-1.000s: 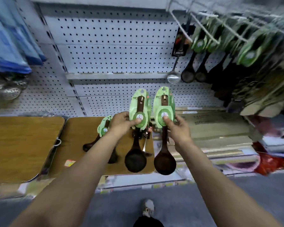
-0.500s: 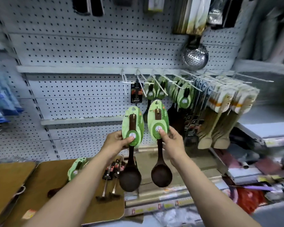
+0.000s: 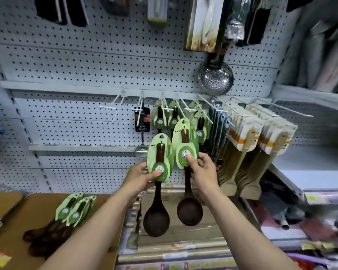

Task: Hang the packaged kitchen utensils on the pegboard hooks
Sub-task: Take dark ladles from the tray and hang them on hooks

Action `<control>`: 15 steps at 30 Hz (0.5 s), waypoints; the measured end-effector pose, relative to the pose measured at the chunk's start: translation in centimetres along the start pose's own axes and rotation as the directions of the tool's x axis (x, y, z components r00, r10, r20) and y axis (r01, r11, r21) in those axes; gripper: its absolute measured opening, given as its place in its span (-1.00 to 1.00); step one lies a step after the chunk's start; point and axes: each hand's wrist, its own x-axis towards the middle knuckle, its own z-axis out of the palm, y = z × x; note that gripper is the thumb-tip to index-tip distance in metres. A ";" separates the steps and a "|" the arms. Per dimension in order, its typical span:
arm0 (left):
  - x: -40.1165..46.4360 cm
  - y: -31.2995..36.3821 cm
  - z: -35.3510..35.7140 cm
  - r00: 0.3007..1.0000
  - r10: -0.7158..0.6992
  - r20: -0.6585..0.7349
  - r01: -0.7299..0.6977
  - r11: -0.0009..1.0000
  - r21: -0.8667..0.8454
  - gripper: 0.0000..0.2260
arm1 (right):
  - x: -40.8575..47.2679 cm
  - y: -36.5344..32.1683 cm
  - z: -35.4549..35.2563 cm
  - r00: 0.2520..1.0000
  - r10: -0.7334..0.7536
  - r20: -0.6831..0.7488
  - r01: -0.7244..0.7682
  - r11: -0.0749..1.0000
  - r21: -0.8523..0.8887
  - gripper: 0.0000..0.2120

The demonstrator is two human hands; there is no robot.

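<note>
Two dark wooden spoons, each on a green oval card, are held up before the pegboard (image 3: 70, 65), bowls hanging down. The left hand (image 3: 139, 177) pinches the left spoon (image 3: 158, 184) at the card's lower end, thumb on its round logo. The right hand (image 3: 203, 170) pinches the right spoon (image 3: 187, 172) the same way, slightly higher, its card top just below the white wire hooks (image 3: 142, 108), where carded spoons already hang. Two more carded spoons (image 3: 66, 217) lie on a brown board (image 3: 27, 211). One perforated steel skimmer (image 3: 216, 77) hangs above.
</note>
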 end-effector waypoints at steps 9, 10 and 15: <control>1.7 -0.7 1.5 0.999 -0.016 -0.033 0.017 1.000 0.004 -0.76 | 2.2 0.3 -0.7 0.999 0.000 0.048 -0.001 1.000 0.019 -0.78; 1.9 -0.7 1.4 1.000 -0.016 -0.020 0.016 1.000 0.002 -0.75 | 2.3 0.5 -0.8 0.999 -0.002 0.047 0.001 0.999 0.033 -0.77; 2.9 -0.6 1.3 1.000 -0.011 0.029 0.011 1.000 -0.007 -0.72 | 2.9 1.0 -0.8 0.999 -0.017 0.036 0.014 0.997 0.078 -0.76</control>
